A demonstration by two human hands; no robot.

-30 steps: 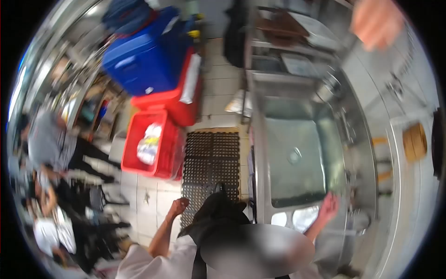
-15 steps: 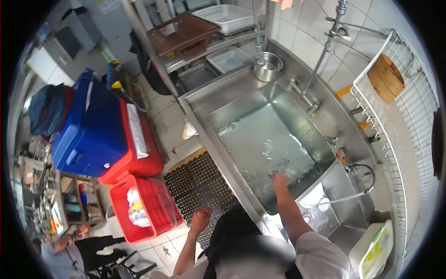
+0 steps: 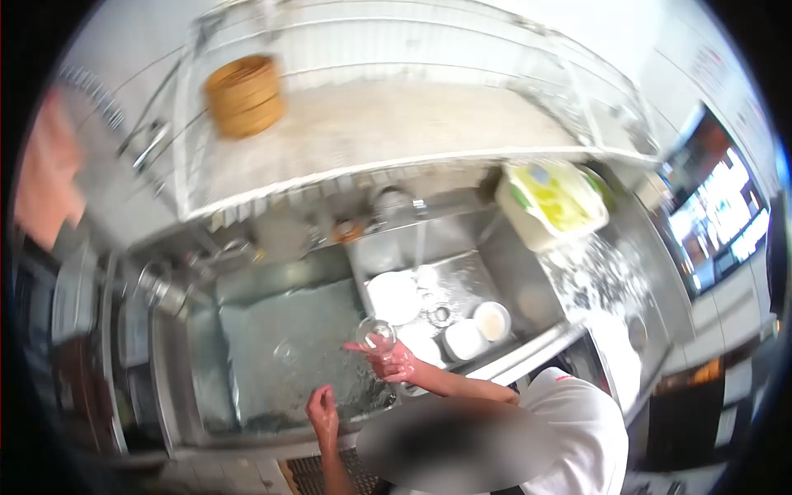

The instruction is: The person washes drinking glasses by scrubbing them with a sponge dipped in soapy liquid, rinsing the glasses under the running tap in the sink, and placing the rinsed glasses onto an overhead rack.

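Observation:
My right hand (image 3: 394, 363) grips a small, clear round glass (image 3: 377, 334) above the divider between the two basins. Its fingers look wet, and one finger sticks out to the left. Over the near edge of the water-filled sink (image 3: 289, 346), my left hand (image 3: 322, 408) is raised with loosely bent fingers and nothing visible in it. Several white bowls and plates (image 3: 393, 299) lie in the smaller basin beside my right hand. A white cup-shaped bowl (image 3: 492, 322) stands near that basin's right side.
A bamboo steamer (image 3: 245, 95) sits on the white wire rack above the sinks. Right of the small basin is a white tub (image 3: 553, 202) with yellow-green contents. A screen (image 3: 718, 202) hangs at the far right, and foam covers the counter (image 3: 598, 276).
My view has swung right, towards the smaller basin. My right hand has come out of the water and now holds a clear glass. My left hand has moved over the sink's near edge.

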